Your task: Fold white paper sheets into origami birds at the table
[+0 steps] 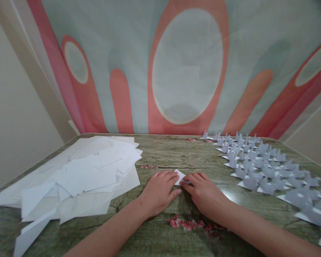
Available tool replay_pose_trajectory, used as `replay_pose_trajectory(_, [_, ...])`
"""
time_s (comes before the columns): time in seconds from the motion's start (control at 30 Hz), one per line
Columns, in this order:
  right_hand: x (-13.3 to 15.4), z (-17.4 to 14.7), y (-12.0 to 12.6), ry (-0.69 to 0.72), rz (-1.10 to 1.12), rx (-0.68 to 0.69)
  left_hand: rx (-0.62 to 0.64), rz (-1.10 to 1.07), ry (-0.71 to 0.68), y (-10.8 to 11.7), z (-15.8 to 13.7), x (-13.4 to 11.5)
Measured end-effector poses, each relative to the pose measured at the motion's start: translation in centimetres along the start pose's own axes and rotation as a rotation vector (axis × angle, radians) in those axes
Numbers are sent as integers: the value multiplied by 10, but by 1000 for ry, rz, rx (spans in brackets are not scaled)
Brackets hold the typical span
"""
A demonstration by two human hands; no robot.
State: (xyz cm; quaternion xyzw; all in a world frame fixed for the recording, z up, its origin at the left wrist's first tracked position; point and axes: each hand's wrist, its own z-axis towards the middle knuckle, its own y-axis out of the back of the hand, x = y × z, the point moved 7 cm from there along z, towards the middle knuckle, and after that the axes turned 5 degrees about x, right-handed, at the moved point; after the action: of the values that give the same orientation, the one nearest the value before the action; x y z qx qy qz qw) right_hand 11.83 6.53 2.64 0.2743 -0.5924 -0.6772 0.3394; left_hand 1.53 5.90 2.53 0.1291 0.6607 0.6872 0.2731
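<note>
A small piece of folded white paper (179, 177) lies on the table between my two hands. My left hand (162, 190) rests on its left side, fingers bent together and tips pressing the paper, thumb pointing toward the right hand. On the opposite side, my right hand (203, 192) pinches the paper's right edge with thumb and fingertips. Part of the paper is hidden beneath the fingers. Rows of folded white paper birds (266, 167) stand along the right side of the table. A loose pile of white paper sheets (88, 175) covers much of the left side.
The wood-patterned table (163, 150) bears printed pink blossoms (188, 224). Right behind its far edge hangs a pale green and coral patterned cloth (139, 64). One folded paper piece (33, 230) lies at the near left, beside the pile.
</note>
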Motion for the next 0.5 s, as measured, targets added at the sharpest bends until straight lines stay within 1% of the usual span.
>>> replay_pose_trajectory(0.23, [1,-3,2,-20,-94,16,-5,15,-6,-1,1,0])
replay_pose_trajectory(0.5, [-9,-8,8,-111,-289,74,3,16,0,-2,0,1])
